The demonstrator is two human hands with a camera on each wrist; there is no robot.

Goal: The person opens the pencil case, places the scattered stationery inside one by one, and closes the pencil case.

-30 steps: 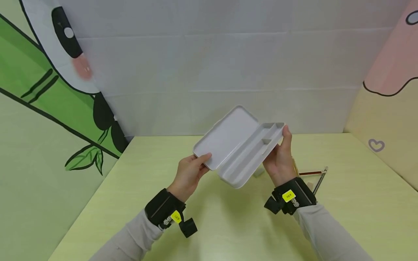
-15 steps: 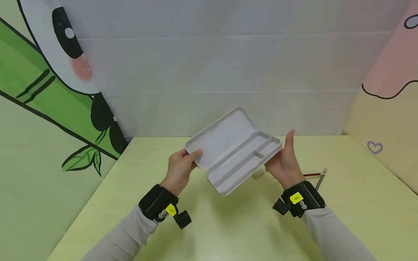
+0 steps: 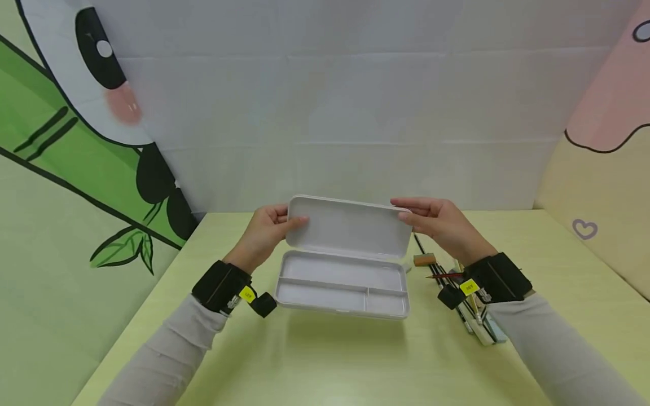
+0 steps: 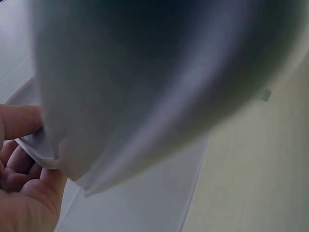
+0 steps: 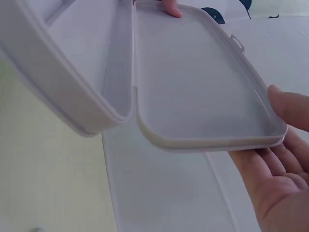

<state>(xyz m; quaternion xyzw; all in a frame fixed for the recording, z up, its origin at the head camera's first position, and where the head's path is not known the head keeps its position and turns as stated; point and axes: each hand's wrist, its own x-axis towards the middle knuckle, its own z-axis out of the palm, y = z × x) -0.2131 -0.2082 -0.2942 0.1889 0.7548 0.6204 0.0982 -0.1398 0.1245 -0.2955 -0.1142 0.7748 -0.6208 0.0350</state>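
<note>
Head view — white pencil case, lid up

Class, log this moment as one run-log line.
left hand: holds lid end | right hand: holds other lid end | pencil case: open, empty | pencils: right of case

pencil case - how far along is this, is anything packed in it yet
Done: the white pencil case lies open on the table, lid raised. In hand: the left hand and the right hand each hold one end of the lid. Left: its compartments show nothing inside, and the pencils and pens and a small brown piece lie on the table right of the case.
</note>
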